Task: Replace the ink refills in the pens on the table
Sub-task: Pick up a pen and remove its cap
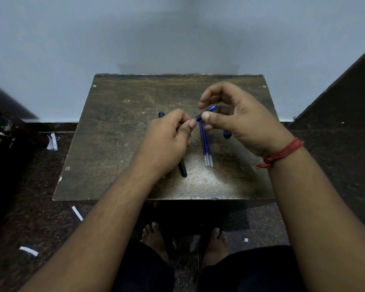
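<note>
Both hands meet above the table (114,144): the left hand (167,140) is curled shut, thumb tip touching the lower end of a blue pen piece (205,112), which the right hand (236,121) pinches between thumb and fingers. Two refills (207,148) lie beneath, pointing toward 6 o'clock. A dark pen (182,168) shows under the left wrist at 7 o'clock from the refills.

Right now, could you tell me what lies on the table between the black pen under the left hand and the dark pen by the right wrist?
In the head view, two blue refills lie side by side between the black pen and the dark pen.
</note>
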### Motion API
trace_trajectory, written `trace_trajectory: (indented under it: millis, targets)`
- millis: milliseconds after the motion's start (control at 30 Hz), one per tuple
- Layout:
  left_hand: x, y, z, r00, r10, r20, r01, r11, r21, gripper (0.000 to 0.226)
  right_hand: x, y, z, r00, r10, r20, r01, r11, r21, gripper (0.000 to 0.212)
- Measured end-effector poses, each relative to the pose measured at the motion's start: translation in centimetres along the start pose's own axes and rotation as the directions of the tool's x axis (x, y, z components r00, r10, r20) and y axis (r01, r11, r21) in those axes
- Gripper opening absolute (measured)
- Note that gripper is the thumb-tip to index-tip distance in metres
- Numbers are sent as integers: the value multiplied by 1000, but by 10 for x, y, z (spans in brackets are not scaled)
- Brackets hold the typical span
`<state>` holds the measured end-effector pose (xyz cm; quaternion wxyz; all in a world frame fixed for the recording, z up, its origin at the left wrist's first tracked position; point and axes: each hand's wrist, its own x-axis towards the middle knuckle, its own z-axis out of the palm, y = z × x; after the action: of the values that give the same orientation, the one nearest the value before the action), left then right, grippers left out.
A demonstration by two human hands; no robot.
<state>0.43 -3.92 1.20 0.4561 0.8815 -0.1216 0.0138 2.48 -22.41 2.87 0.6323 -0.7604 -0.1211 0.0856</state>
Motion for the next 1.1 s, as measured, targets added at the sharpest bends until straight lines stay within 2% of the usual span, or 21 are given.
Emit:
trace_trajectory:
  millis: [133, 233, 333, 467, 533, 667, 767, 800, 867, 933, 967, 1067, 1100]
  targets:
    - [0, 0, 2, 1000, -4, 0, 4, 1000, 9, 19, 2, 2, 4, 996, 69, -52, -73, 993, -96, 6]
    - [1, -3, 1, 1000, -12, -16, 12, 1000, 15, 19, 3, 2, -3, 996, 6, -95, -7, 1000, -17, 14]
    - [2, -6, -2, 999, -33, -41, 34, 999, 8, 19, 1, 1, -14, 974, -7, -226, 23, 997, 70, 17]
    - [2, -5, -1, 999, -37, -30, 38, 999, 14, 20, 0, 3, -31, 920, 61, -388, -52, 998, 34, 10]
    - [1, -4, 1, 999, -47, -28, 46, 999, -10, 21, -1, 4, -37, 905, 133, -403, -119, 991, 58, 9]
    - [1, -4, 1, 999, -41, -34, 40, 999, -15, 21, -4, 5, -38, 900, 256, -353, -171, 952, 253, 7]
    - [1, -5, 1, 999, -36, -28, 36, 999, -21, 19, -2, 5, -37, 889, 289, -355, -200, 943, 267, 9]
    - [1, -5, 1, 999, -34, -34, 33, 999, -33, 18, -2, 6, -38, 878, 288, -383, -219, 952, 214, 10]
    - [1, -5, 2, 998, -30, -53, 27, 998, -56, 15, -2, 11, -42, 860, 243, -449, -294, 955, -47, 11]
    - [1, -5, 2, 998, -32, -59, 29, 998, -61, 17, -1, 16, -44, 853, 214, -476, -395, 861, -321, 9]
    - [1, -5, 2, 998, -35, -58, 31, 998, -61, 18, -1, 18, -43, 853, 226, -471, -436, 804, -404, 9]
    - [1, -5, 1, 997, -35, -74, 30, 997, -66, 19, 2, 22, -35, 860, 287, -421, -496, 662, -562, 7]
    - [1, -6, 1, 995, -37, -88, 32, 997, -67, 19, 2, 22, -33, 865, 283, -414, -496, 607, -621, 14]
